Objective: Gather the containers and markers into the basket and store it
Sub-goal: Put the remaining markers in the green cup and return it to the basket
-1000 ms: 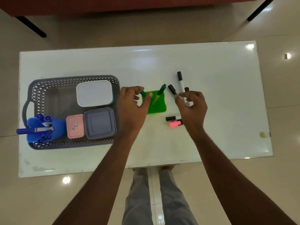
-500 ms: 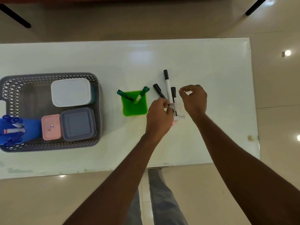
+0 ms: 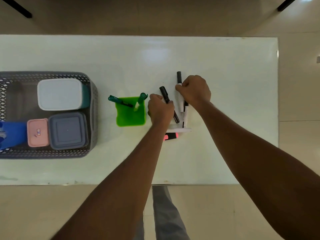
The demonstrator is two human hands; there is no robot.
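A grey lattice basket (image 3: 93, 108) stands at the table's left and holds a white-lidded container (image 3: 59, 94), a grey container (image 3: 68, 130), a small pink container (image 3: 37, 132) and a blue holder (image 3: 13, 134). Right of it a green holder (image 3: 130, 116) carries two green markers (image 3: 141, 100). My left hand (image 3: 160, 110) grips a black-capped marker (image 3: 164, 93) just right of the green holder. My right hand (image 3: 194, 91) grips a white marker with a black cap (image 3: 179, 77). More markers (image 3: 185, 116) lie between the hands, and a pink highlighter (image 3: 171, 136) lies below them.
The white table (image 3: 225, 84) has its front edge near my legs and its right edge at the far right. Dark furniture legs (image 3: 17, 8) stand on the floor behind the table.
My left hand left the green holder and moved right onto a black-capped marker. My right hand lowered onto the white marker and closed around it. The camera view shifted right.
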